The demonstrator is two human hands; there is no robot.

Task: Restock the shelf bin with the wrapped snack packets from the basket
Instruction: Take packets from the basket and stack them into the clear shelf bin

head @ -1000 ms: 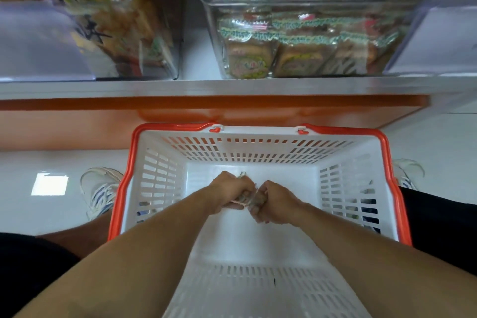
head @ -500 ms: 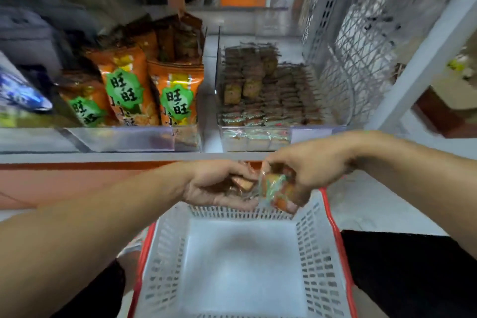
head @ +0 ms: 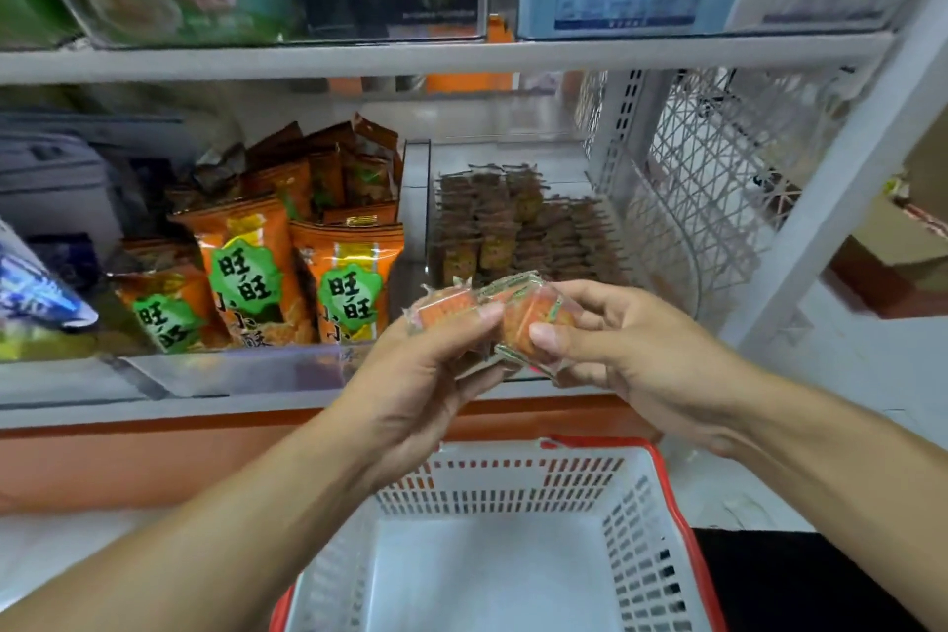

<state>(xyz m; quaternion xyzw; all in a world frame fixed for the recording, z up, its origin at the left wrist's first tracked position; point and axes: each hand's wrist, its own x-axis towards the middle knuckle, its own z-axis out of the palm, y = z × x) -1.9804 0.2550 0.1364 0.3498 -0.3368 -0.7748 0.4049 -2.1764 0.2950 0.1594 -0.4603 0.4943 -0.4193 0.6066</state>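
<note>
Packets [head: 492,318] are mid-transfer: left hand [head: 426,375] and right hand [head: 615,349] each pinch wrapped snack packets between thumb and curled fingers, held together just in front of the clear shelf bin [head: 415,200] at the shelf's front edge, above the basket [head: 662,477]. Basket floor looks bare, so prob. the last batch. Next move, I'd judge: reach fwd over the bin's front wall and set the packets down w/ the rows already stacked inside.

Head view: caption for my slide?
Both hands hold clear-wrapped orange snack packets before the clear shelf bin.
</note>
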